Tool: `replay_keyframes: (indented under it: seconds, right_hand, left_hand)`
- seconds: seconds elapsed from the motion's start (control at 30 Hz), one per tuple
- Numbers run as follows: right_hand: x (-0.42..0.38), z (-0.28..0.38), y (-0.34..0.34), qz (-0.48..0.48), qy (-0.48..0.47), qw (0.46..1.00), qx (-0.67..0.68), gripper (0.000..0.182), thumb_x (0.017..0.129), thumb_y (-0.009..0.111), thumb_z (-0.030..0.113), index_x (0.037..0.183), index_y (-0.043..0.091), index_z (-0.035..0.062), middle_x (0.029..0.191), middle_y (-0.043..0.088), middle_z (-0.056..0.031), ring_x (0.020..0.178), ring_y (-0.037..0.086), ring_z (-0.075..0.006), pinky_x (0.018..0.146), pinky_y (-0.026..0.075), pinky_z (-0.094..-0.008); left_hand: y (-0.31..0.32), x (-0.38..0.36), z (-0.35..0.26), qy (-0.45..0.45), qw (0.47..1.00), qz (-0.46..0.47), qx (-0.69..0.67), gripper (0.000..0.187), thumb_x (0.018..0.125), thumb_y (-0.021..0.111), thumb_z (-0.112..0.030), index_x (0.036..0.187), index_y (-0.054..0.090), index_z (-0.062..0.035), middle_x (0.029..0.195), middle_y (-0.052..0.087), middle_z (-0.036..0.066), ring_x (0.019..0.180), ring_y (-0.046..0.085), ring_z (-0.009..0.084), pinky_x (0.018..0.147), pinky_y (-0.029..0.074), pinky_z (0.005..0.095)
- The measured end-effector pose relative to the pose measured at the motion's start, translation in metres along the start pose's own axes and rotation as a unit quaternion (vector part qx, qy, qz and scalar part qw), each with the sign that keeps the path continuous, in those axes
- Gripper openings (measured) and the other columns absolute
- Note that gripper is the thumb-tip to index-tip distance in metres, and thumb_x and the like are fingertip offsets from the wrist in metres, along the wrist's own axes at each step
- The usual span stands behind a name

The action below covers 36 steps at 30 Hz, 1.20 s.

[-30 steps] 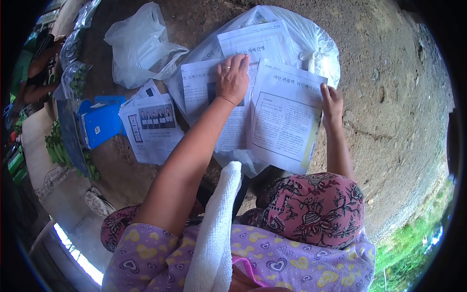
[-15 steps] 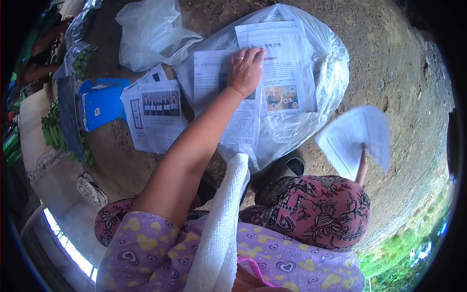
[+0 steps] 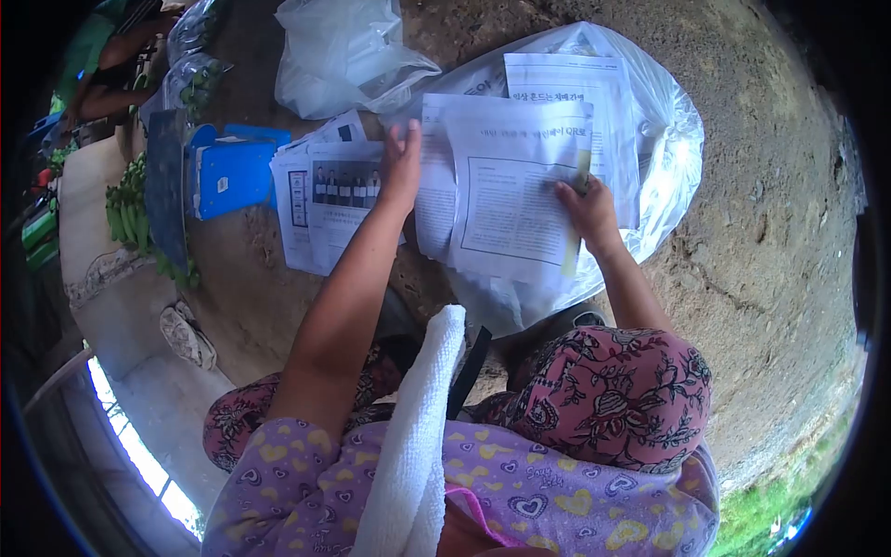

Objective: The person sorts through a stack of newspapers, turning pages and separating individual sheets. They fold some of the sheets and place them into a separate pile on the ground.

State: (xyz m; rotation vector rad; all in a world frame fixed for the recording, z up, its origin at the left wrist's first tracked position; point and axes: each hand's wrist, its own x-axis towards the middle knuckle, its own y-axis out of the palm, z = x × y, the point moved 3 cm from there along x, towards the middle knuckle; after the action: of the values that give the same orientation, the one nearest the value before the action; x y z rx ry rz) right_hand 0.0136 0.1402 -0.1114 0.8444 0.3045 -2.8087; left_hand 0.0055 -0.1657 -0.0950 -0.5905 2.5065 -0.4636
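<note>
My right hand [image 3: 591,212] pinches the right edge of a printed newspaper sheet [image 3: 515,200], its thumb on top of the paper. This sheet lies over other newspaper sheets [image 3: 432,190] spread on a stuffed clear plastic bag [image 3: 673,153]. A further sheet with a printed heading [image 3: 566,79] shows behind it. My left hand [image 3: 401,167] is raised at the left edge of the spread sheets, fingers extended and holding nothing. Just left of it is a loose stack of newspaper pages [image 3: 320,209] with a group photo.
A blue plastic stool [image 3: 232,176] stands left of the paper stack. An empty-looking clear bag [image 3: 334,60] lies at the top. Green produce [image 3: 130,209] and another person's arm [image 3: 111,100] are at far left. A white towel [image 3: 413,446] hangs before me.
My right hand has brought its newspaper sheet from the right side onto the bag. My left hand has lifted off the spread sheets and moved left. The view has shifted slightly.
</note>
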Motion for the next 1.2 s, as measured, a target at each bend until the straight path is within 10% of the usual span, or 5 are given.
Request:
replay_keyframes:
  seconds: [0.2, 0.5, 0.63, 0.9, 1.2]
  right_hand:
    - [0.0, 0.008, 0.031, -0.001, -0.078, 0.986, -0.145, 0.034, 0.083, 0.066, 0.025, 0.106, 0.059, 0.0008, 0.091, 0.067, -0.0181, 0.085, 0.066, -0.0315, 0.076, 0.051, -0.0376]
    - [0.001, 0.006, 0.027, 0.013, -0.118, 0.979, -0.164, 0.037, 0.084, 0.064, 0.029, 0.106, 0.056, -0.0005, 0.094, 0.066, -0.0217, 0.089, 0.064, -0.0382, 0.078, 0.051, -0.0422]
    - [0.005, -0.004, 0.024, 0.039, -0.112, 0.984, -0.133, 0.039, 0.087, 0.063, 0.025, 0.111, 0.054, -0.0041, 0.097, 0.065, -0.0206, 0.09, 0.065, -0.0291, 0.078, 0.05, -0.0359]
    - [-0.002, 0.01, 0.019, 0.07, -0.099, 0.978, -0.17, 0.031, 0.086, 0.063, 0.018, 0.106, 0.054, -0.0038, 0.088, 0.064, -0.0157, 0.082, 0.063, -0.02, 0.073, 0.051, -0.0328]
    - [-0.002, 0.006, -0.02, 0.012, -0.071, 0.997, -0.028, 0.018, 0.087, 0.06, 0.007, 0.102, 0.056, -0.0023, 0.088, 0.066, -0.0132, 0.074, 0.066, -0.0155, 0.064, 0.054, -0.0273]
  left_hand:
    - [0.022, -0.011, 0.006, 0.097, 0.969, -0.039, 0.223, 0.097, 0.068, 0.078, -0.044, 0.134, 0.032, 0.0096, 0.11, 0.059, 0.018, 0.1, 0.059, 0.029, 0.088, 0.046, 0.0368]
    - [0.023, -0.006, 0.007, 0.058, 0.968, 0.079, 0.231, 0.057, 0.069, 0.075, -0.027, 0.114, 0.053, 0.0011, 0.104, 0.062, 0.02, 0.099, 0.06, 0.0345, 0.084, 0.048, 0.0395]
    - [0.03, -0.001, 0.02, 0.152, 0.968, -0.031, 0.196, 0.043, 0.07, 0.074, -0.023, 0.099, 0.059, 0.0047, 0.099, 0.064, 0.022, 0.094, 0.062, 0.0349, 0.081, 0.049, 0.0399]
    - [0.022, -0.002, 0.017, 0.018, 0.984, 0.096, 0.15, 0.038, 0.083, 0.063, -0.023, 0.105, 0.057, 0.0067, 0.102, 0.063, 0.025, 0.095, 0.062, 0.0353, 0.081, 0.047, 0.0392]
    - [-0.158, 0.071, 0.038, 0.065, 0.929, 0.114, 0.345, 0.037, 0.085, 0.06, -0.022, 0.111, 0.058, 0.004, 0.107, 0.062, 0.023, 0.103, 0.058, 0.0346, 0.089, 0.044, 0.0396]
